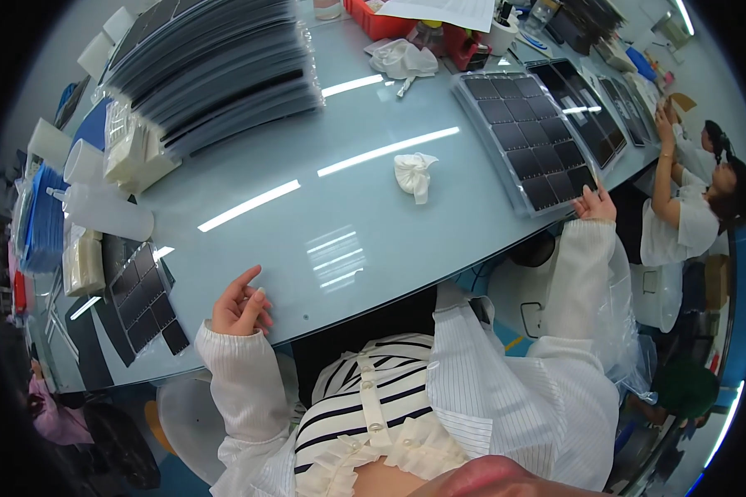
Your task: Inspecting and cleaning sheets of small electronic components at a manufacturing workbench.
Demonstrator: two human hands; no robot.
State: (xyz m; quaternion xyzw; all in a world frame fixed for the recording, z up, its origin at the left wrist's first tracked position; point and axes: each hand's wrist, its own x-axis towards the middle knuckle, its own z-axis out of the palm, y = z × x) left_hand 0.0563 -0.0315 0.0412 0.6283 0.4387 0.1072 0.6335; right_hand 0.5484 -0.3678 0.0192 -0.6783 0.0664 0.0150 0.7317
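Observation:
My right hand (595,204) is at the near right corner of a clear tray (518,205) holding rows of dark square pieces. Its fingers close on the lower edge of the corner dark square piece (583,178); whether that piece is lifted I cannot tell. My left hand (240,308) hovers over the table's front edge, empty, index finger stretched out and the others loosely bent. Between the hands, farther back, lies a crumpled white cloth (414,176). Left of my left hand is a sheet of dark square pieces (143,296).
A tall stack of filled trays (224,79) stands at the back left. Near it are a squeeze bottle (108,214) and foam blocks (83,263). A red bin (381,21) and another white cloth (402,60) sit at the back. Two people (688,199) work at the right.

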